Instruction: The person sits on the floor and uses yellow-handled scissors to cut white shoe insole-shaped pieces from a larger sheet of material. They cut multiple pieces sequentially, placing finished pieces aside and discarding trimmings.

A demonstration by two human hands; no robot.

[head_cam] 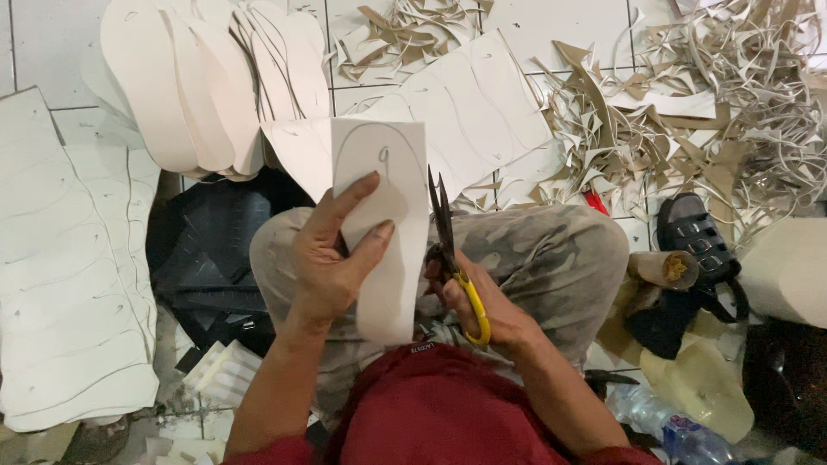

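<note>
Cut soles (198,86) and scrap strips (706,103) crowd the floor; only the knee (551,250) lies open.

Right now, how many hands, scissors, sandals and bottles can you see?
hands: 2, left hand and right hand
yellow-handled scissors: 1
black sandal: 1
plastic bottle: 1
Total: 5

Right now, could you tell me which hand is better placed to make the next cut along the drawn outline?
The right hand: it holds the yellow-handled scissors, blades pointing up beside the sheet's right edge. The left hand is occupied gripping the white sheet with the drawn sole outline, probably best left steadying it.
</note>
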